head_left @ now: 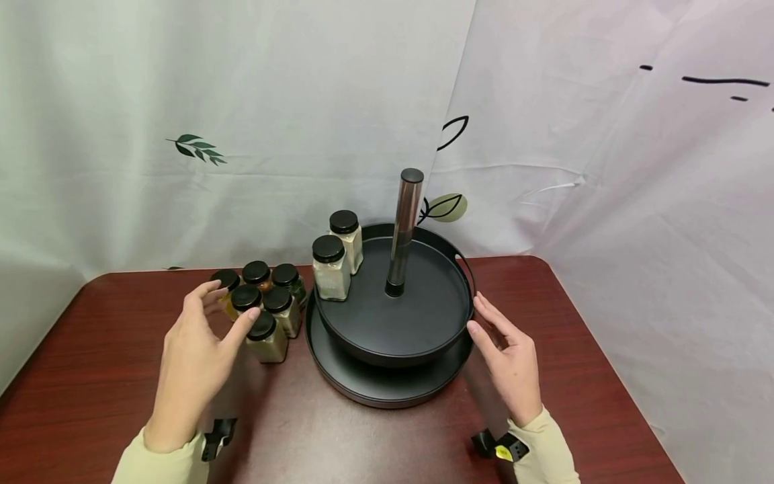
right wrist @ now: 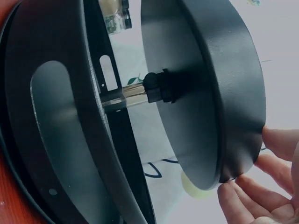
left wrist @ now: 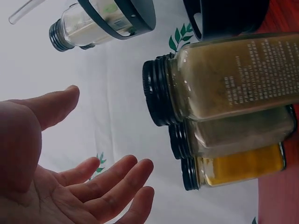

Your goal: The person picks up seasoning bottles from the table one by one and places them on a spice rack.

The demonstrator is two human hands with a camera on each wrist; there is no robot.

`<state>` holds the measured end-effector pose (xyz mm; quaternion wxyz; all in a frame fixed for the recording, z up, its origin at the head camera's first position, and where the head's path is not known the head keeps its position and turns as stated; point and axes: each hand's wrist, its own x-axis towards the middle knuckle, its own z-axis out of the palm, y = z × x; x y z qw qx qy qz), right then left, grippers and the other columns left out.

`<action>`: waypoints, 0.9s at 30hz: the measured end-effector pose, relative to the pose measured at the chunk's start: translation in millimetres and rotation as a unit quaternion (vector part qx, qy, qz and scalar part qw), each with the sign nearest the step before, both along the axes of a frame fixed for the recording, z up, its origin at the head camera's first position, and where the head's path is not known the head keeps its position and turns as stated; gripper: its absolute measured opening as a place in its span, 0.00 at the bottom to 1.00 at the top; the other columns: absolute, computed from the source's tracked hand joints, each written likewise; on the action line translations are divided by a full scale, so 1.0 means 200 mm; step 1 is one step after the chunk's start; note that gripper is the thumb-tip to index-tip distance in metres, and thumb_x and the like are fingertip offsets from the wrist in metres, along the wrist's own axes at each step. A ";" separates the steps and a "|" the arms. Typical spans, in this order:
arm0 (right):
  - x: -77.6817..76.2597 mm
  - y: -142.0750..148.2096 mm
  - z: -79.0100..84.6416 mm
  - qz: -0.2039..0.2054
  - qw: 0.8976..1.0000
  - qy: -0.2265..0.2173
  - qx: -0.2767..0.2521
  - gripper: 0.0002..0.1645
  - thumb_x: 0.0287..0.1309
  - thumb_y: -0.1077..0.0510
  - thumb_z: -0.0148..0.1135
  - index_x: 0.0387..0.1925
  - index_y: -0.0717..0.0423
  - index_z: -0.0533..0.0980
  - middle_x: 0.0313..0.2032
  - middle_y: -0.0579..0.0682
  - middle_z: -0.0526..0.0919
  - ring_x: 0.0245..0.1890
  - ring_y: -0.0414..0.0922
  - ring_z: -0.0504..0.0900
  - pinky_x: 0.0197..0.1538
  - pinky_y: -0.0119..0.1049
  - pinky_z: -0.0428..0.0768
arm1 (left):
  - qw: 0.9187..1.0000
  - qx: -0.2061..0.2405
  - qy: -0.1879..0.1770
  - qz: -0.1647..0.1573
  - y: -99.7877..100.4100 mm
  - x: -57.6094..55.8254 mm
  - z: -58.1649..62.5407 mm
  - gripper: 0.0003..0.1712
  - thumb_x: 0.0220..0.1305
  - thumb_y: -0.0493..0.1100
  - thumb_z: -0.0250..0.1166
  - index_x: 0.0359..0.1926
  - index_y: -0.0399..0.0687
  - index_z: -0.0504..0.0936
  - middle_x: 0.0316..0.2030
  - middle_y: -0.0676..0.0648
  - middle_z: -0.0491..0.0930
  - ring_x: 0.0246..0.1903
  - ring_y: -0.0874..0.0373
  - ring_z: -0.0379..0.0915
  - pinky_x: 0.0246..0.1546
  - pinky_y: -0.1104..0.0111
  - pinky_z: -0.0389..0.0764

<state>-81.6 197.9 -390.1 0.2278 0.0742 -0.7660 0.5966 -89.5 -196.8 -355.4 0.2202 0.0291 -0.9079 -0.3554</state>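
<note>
My left hand (head_left: 196, 353) hovers beside a cluster of spice jars, thumb and fingers spread and nothing held. In the left wrist view that palm (left wrist: 60, 182) faces the jars, apart from the black-lidded front jar (left wrist: 233, 81) of tan powder. Behind it a jar of yellow powder (left wrist: 243, 165) shows. A black two-tier round rack stands to the right of the cluster. With its fingertips, my right hand (head_left: 510, 359) touches the outer wall of the upper tray (head_left: 423, 329). Seen from the right wrist, the fingers (right wrist: 275, 172) rest against that wall (right wrist: 240, 93).
Two jars of pale powder, a front one (head_left: 331, 269) and a rear one (head_left: 347, 242), stand on the upper tray's left side. A metal post (head_left: 404, 232) rises from its middle. Below is the lower tray (head_left: 387, 393). A white curtain (head_left: 272, 101) hangs behind the reddish-brown table (head_left: 338, 444).
</note>
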 end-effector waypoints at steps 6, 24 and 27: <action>0.01 0.00 0.01 0.011 0.999 -0.028 -0.034 0.26 0.61 0.70 0.66 0.62 0.63 0.77 0.65 0.54 0.76 0.62 0.43 0.77 0.59 0.34 0.75 | 0.999 -0.005 -0.035 -0.008 -0.02 0.00 -0.03 0.43 0.67 0.54 0.68 0.71 0.36 0.61 0.60 0.31 0.75 0.54 0.34 0.73 0.45 0.41 0.70; 0.01 0.01 0.01 0.039 0.998 -0.030 -0.027 0.34 0.61 0.71 0.66 0.69 0.59 0.71 0.69 0.60 0.70 0.66 0.45 0.74 0.62 0.36 0.73 | 0.991 -0.043 -0.118 -0.054 -0.05 0.01 -0.09 0.62 0.50 0.64 0.77 0.72 0.31 0.59 0.57 0.28 0.74 0.55 0.32 0.72 0.47 0.40 0.73; 0.01 0.01 0.01 0.042 0.998 -0.034 -0.023 0.35 0.60 0.71 0.67 0.69 0.58 0.70 0.70 0.58 0.69 0.66 0.44 0.74 0.62 0.35 0.73 | 0.990 -0.043 -0.122 -0.054 -0.06 0.01 -0.10 0.60 0.48 0.63 0.79 0.70 0.31 0.61 0.56 0.27 0.75 0.55 0.33 0.73 0.47 0.40 0.73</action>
